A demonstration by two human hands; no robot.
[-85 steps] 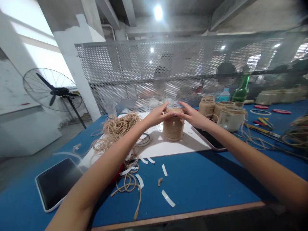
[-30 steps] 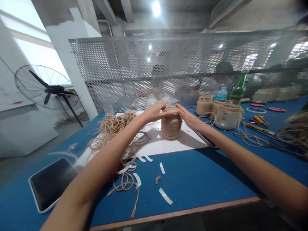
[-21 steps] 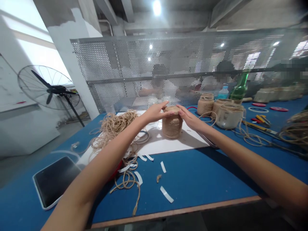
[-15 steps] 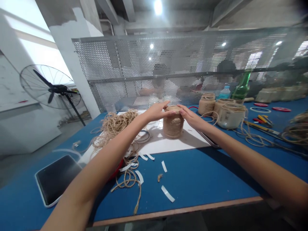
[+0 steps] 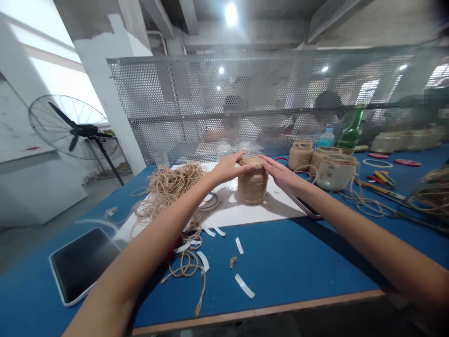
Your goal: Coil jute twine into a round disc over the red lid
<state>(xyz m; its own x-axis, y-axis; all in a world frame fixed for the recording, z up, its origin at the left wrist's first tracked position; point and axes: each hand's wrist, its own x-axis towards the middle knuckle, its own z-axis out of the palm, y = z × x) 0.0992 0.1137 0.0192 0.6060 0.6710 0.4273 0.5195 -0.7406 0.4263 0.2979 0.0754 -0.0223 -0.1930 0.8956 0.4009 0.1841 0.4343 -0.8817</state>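
A jar (image 5: 252,187) wrapped in brown twine stands upright on a white sheet (image 5: 224,213) in front of me. At its upper left is my left hand (image 5: 232,167), the thumb lying across the front near the rim and the fingers reaching behind. My right hand (image 5: 278,174) rests its extended fingers against the upper right side, so the jar is held between both hands. Left of it lies a loose heap of twine (image 5: 173,187), partly behind my left forearm. Clear glass jars (image 5: 223,150) stand behind, partly covered by my left hand.
At right are twine-wrapped jars (image 5: 300,154), a partly wrapped glass jar (image 5: 335,174), a green bottle (image 5: 351,128) and pliers (image 5: 386,179). A tablet (image 5: 84,264) lies front left; paper strips (image 5: 244,285) lie near the front edge. A perforated metal screen (image 5: 196,103) stands behind.
Both hands stay at the top of the jar; the right fingers have shifted slightly to the right along the rim. The whole view has moved a little.
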